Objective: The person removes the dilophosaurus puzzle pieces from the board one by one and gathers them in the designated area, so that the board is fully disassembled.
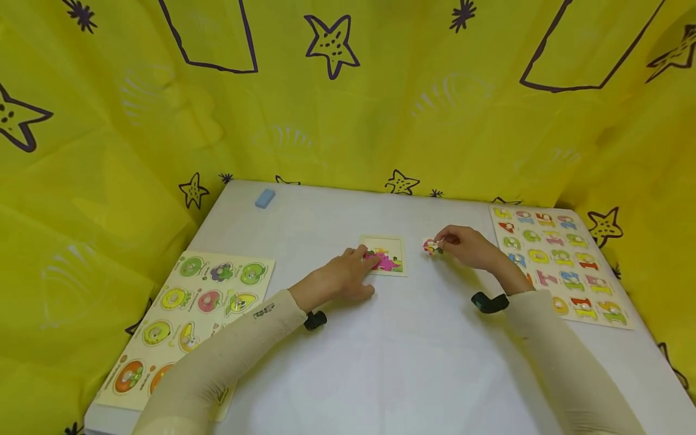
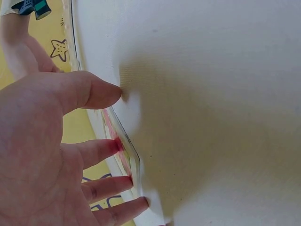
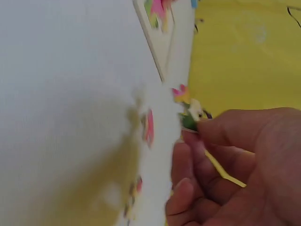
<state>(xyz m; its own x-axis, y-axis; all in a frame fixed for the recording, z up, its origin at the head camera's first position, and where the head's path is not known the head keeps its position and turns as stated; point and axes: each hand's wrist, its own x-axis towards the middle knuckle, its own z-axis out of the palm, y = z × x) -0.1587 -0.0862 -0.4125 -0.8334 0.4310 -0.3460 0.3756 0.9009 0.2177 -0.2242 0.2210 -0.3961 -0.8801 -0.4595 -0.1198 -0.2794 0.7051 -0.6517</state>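
1. Head view: Reaches in cream sleeves (image 1: 234,353) over a white counter (image 1: 413,374), with a dark device (image 1: 489,303) strapped at each wrist.
2. Head view: Rests the left grip (image 1: 348,275), spread and loose, on a small pale puzzle tray (image 1: 394,243), laying fingertips on pink picture pieces (image 1: 387,263) in its lower half.
3. Head view: Pinches a pink, white and green piece (image 1: 431,246) in the right grip (image 1: 464,246), to the right of the tray and apart from it.
4. Head view: Has a fruit board (image 1: 214,258) at left, partly covered by a sleeve, a number board (image 1: 624,325) beside the right forearm, a blue block (image 1: 264,198) near the far edge and a star-patterned yellow curtain (image 1: 375,103) behind.
5. Left wrist view: Shows the left grip close up, with thumb well apart from straight, separated fingers. Brings fingertips to the tray's coloured face and rim, low over the counter.
6. Right wrist view: Holds the small piece between thumb and fingers, with other fingers curled beneath. Has a pinkish-red loose piece (image 3: 149,127) and a mottled loose piece (image 3: 132,200), both blurred, lying nearby on the counter. Catches the tray's corner at the top.
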